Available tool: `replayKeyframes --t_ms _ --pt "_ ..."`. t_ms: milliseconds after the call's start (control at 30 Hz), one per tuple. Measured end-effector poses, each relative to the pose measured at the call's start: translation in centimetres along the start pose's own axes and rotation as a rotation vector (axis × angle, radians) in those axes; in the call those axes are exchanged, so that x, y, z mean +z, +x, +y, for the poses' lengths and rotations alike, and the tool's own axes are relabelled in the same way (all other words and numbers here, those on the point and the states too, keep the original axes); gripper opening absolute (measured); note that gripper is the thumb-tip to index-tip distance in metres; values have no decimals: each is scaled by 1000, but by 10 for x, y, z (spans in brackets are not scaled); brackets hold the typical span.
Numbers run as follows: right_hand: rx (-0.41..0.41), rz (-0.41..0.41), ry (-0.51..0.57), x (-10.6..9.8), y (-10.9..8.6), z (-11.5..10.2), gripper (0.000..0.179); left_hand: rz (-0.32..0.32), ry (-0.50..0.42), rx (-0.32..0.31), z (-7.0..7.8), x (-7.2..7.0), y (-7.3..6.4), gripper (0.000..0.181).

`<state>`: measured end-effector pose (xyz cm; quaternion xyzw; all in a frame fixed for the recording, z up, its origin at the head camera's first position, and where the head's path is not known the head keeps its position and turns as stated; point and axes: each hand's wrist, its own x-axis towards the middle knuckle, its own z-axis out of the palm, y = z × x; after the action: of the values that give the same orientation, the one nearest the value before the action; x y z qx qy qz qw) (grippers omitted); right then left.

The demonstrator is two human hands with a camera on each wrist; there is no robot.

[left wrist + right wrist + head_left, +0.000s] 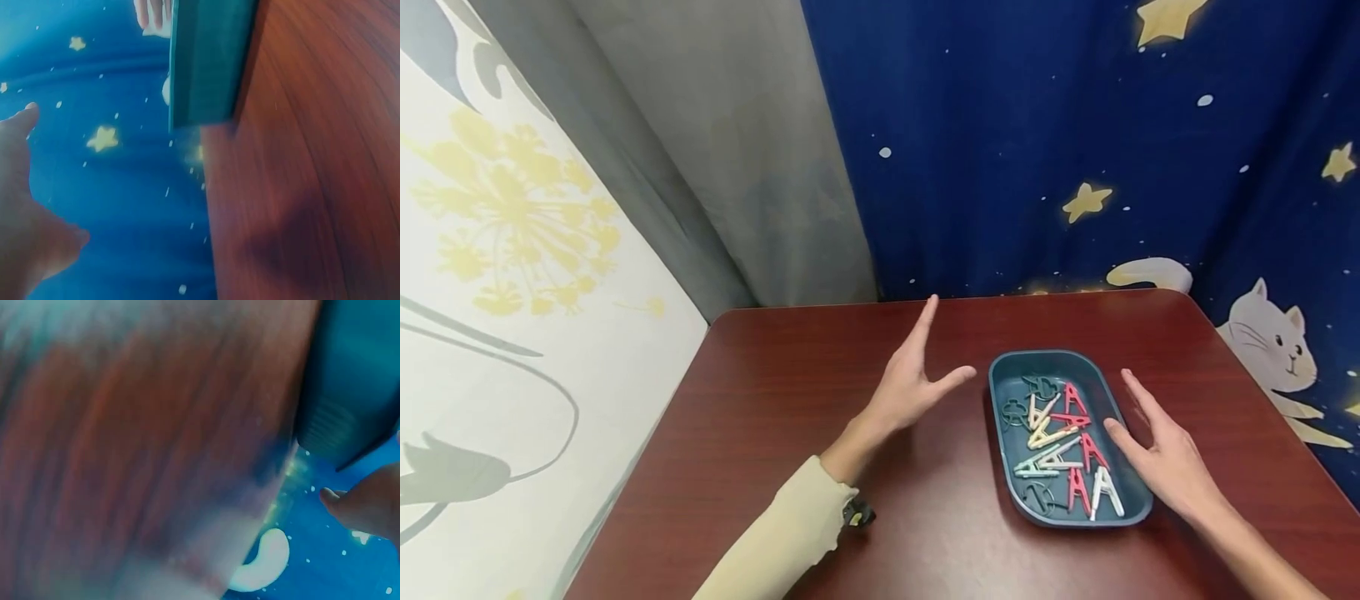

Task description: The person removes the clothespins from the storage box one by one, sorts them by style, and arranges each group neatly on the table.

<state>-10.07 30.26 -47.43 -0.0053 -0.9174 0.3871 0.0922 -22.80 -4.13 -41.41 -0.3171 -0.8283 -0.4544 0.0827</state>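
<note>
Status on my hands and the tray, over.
Left hand empty, clear of blue tray. Right hand empty at its right rim, contact unclear. Clothespins inside. No obstruction visible.

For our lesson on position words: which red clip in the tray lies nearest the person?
The red clip at the near end of the tray, just left of the white clip; the other red clips all lie farther up.

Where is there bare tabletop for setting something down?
The widest free patch of table lies between its left edge and the left hand; another strip runs between the tray and the table's far edge. The tray is crowded with clips, and the right hand hovers by its right rim.
</note>
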Motion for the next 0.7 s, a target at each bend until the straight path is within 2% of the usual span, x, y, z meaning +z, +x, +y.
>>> replayKeyframes --t_ms 200,433,700 --pt "-37 71 104 7 1 5 84 -6 -142 -30 13 37 13 111" --pt "-9 60 193 11 4 9 81 -38 -326 -40 28 79 19 106" --pt "-69 64 300 19 6 14 83 -120 -397 -127 38 121 13 94"
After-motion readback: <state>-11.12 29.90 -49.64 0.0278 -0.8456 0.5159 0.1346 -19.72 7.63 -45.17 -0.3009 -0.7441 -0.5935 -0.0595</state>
